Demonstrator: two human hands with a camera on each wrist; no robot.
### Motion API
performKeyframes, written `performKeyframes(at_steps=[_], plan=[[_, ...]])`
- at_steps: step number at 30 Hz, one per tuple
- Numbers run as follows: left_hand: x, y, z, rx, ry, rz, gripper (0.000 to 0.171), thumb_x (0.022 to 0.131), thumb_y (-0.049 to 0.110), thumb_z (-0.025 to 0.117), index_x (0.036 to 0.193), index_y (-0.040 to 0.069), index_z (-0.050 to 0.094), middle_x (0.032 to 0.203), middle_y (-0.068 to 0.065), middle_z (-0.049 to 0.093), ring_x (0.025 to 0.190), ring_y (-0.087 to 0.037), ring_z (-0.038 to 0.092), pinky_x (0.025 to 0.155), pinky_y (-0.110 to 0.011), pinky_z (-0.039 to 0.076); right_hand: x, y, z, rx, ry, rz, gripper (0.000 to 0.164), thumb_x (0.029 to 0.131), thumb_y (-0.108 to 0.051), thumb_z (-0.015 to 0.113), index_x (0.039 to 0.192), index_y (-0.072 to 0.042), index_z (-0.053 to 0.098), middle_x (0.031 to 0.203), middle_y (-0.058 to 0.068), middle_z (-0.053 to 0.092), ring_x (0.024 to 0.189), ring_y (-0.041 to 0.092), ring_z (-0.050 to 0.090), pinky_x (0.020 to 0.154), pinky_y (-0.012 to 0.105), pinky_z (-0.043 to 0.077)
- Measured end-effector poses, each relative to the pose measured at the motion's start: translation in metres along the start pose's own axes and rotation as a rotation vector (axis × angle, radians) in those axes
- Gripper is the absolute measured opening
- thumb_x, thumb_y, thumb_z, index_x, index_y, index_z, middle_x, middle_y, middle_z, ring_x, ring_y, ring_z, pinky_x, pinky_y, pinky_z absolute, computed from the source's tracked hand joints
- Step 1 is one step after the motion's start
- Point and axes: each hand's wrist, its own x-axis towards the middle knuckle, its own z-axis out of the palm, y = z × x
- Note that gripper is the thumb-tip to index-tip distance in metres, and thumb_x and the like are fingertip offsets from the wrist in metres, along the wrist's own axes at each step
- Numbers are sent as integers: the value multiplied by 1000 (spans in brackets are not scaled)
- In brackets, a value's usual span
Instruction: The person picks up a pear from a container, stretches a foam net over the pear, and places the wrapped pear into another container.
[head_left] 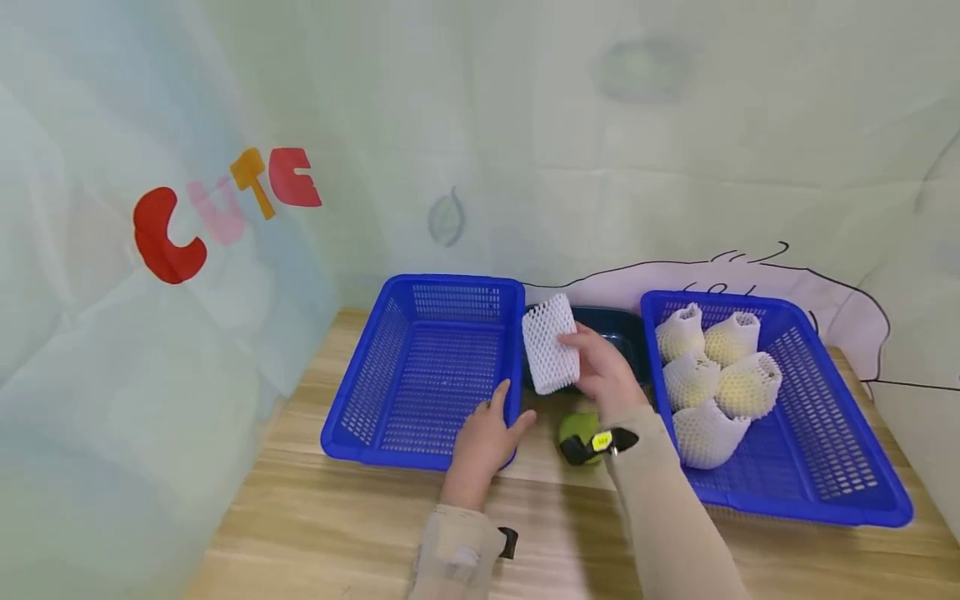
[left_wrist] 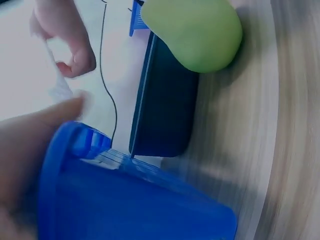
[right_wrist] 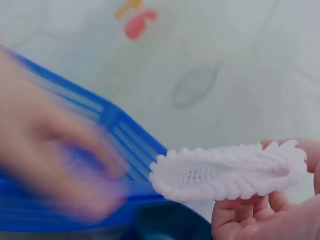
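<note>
My right hand pinches a white foam net sleeve by its right side, above a dark green plastic container. The right wrist view shows the sleeve with its mouth parted between thumb and fingers. My left hand, fingers spread, is over the near right rim of the left blue basket and holds nothing. It is blurred in the right wrist view. A green pear-shaped fruit lies on the table in front of the container, partly hidden by my right wrist in the head view.
At the right stands another blue basket, holding several pale yellow fruits in white foam nets. Both baskets and the container stand on a wooden table against a printed cloth backdrop.
</note>
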Motion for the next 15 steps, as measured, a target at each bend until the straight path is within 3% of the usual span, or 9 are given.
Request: performKeyframes(at_steps=[3,5,7,9,12,15], plan=[[-3,6,-4,-188,149,74,51,94,47,44,131,11,50,119,-18,54,110,-35,49,88,-51,42,-27,21,0,-44,42,-59,40,93,3,43,129,-13,35,103,4,58,90,18,60,75,36,52],[-4,13,-7,-346,176,151,47,96,44,41,123,9,56,113,-13,58,105,-29,51,88,-47,42,-41,31,-1,-55,75,-120,37,92,5,46,122,-15,38,104,3,57,89,18,60,75,36,52],[-6,23,-8,-508,127,212,44,96,42,45,118,6,58,108,-11,61,100,-26,55,87,-43,43,-53,38,-2,-89,90,-201,37,89,7,47,118,-14,39,106,4,56,91,17,59,77,34,51],[-8,31,-6,-668,41,226,42,95,36,50,119,2,56,107,-13,62,99,-24,57,86,-39,45,-64,42,-2,-136,96,-282,35,87,10,48,115,-11,41,105,3,56,92,16,58,78,31,50],[-11,40,-1,-974,-64,139,39,91,20,59,123,-2,51,105,-15,63,92,-20,60,80,-32,48,-77,47,-1,-202,108,-376,30,86,11,50,107,-10,45,97,2,56,90,14,56,76,26,48],[-10,43,3,-1207,-86,56,37,87,6,62,119,-8,51,98,-14,65,84,-14,61,74,-26,49,-85,50,-3,-281,127,-450,26,86,10,52,101,-11,51,88,1,53,83,12,51,69,22,44]])
